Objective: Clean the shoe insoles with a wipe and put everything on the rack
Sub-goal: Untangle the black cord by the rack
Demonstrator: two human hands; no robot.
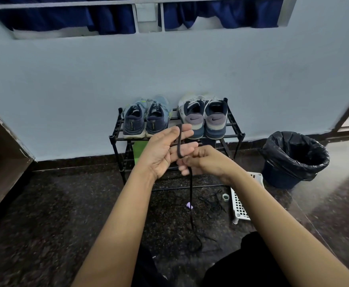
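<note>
We look down from the head camera at both hands, raised in front of the rack (112,141). Our left hand (163,152) shows its palm, fingers straight and pointing to 3 o'clock. A black lace (179,141) runs across those fingers from index to little finger, so this hand is released and only carries the loop. Our right hand (207,162), close at 4 o'clock of the left, has its fingers curled and pinches the same lace just below the loop. From that pinch the lace hangs toward 6 o'clock and ends in a small coil on the dark floor between our forearms.

The rack stands against the wall at 12 o'clock of the hands. On its top shelf two pairs of shoes sit side by side, heels toward us: the blue pair (144,123) at 11 o'clock, the grey pair (203,121) at 1 o'clock. Lower in the rack, beside the left hand at 9 o'clock, a green sheet (139,151) shows; we cannot tell what it is.

At 3 o'clock a bin (293,160) with a black liner stands on the floor. At 5 o'clock a white basket (238,206) lies partly under the right forearm. At its 9 o'clock lie a tape roll (225,197), a tangled second lace (212,204) and a small purple piece (188,205). A wooden cabinet (1,154) fills the far 9 o'clock edge.
</note>
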